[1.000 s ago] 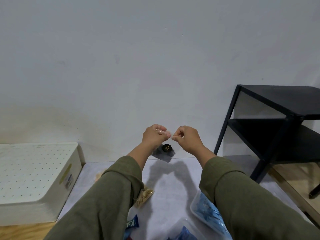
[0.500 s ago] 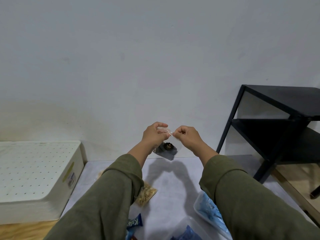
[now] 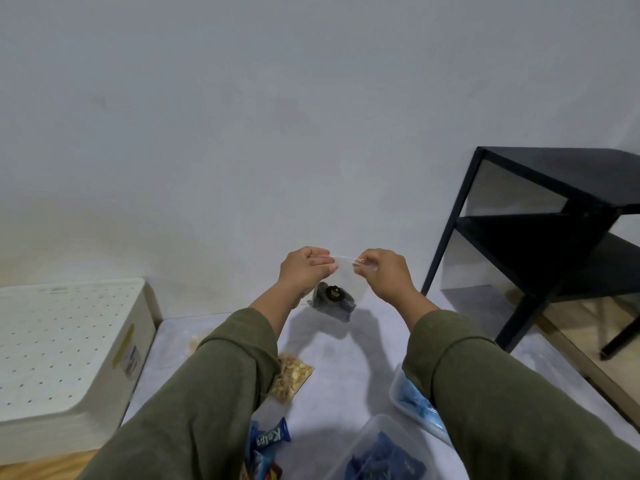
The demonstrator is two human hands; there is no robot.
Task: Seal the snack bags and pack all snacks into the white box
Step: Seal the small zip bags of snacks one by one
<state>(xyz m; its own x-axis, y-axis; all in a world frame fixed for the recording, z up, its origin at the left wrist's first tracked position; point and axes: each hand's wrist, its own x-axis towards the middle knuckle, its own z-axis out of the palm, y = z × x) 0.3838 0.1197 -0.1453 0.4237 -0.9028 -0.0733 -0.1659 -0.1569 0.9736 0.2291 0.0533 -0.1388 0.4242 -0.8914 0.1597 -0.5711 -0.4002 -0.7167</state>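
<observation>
A small clear zip bag [image 3: 346, 277] with dark round snacks in its bottom hangs in the air above the grey mat. My left hand [image 3: 304, 270] pinches its top strip at the left end, and my right hand [image 3: 384, 271] pinches it at the right end. The strip is stretched taut between them. The white box [image 3: 62, 348] with a dotted, perforated top stands at the left, beside the mat. A clear bag of nuts [image 3: 291, 375] lies on the mat by my left sleeve.
Blue wrapped snacks [image 3: 268, 441] lie near the bottom edge. Two clear trays [image 3: 412, 403] with blue packets sit at the lower right. A black metal shelf [image 3: 554, 237] stands at the right against the white wall.
My hands have moved apart along the bag's top strip, and the bag now hangs wider between them. The view has tilted down a little.
</observation>
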